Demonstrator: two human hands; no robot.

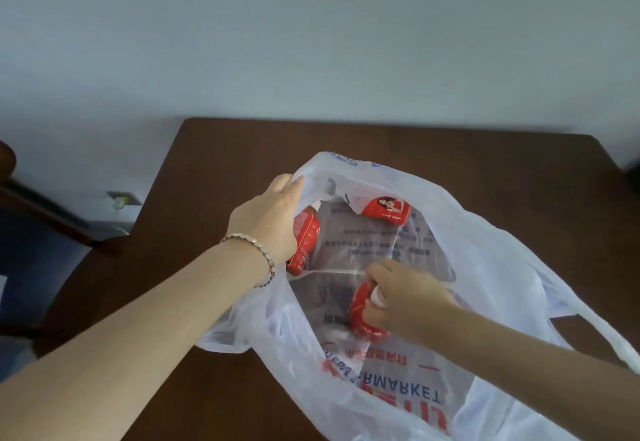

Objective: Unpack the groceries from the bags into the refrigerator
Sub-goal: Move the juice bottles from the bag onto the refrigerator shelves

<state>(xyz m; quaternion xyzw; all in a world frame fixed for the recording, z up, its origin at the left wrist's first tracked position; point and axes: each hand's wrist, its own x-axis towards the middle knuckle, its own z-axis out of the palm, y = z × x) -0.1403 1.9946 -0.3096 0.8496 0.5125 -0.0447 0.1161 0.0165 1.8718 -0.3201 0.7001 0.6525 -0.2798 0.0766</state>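
A white plastic grocery bag (pixel 491 267) with red and blue print lies open on a dark wooden table (pixel 225 163). My left hand (pixel 266 218), with a bracelet on the wrist, grips the bag's left rim and holds it open. My right hand (pixel 405 295) is inside the bag, closed around the white-capped top of a red bottle (pixel 362 312). A second red bottle (pixel 306 239) lies in the bag just behind my left hand. A red packet (pixel 384 210) rests at the bag's far side.
A pale wall rises behind the table. A wall socket with a white plug (pixel 123 199) sits low on the left. A dark wooden chair (pixel 38 205) stands to the left of the table.
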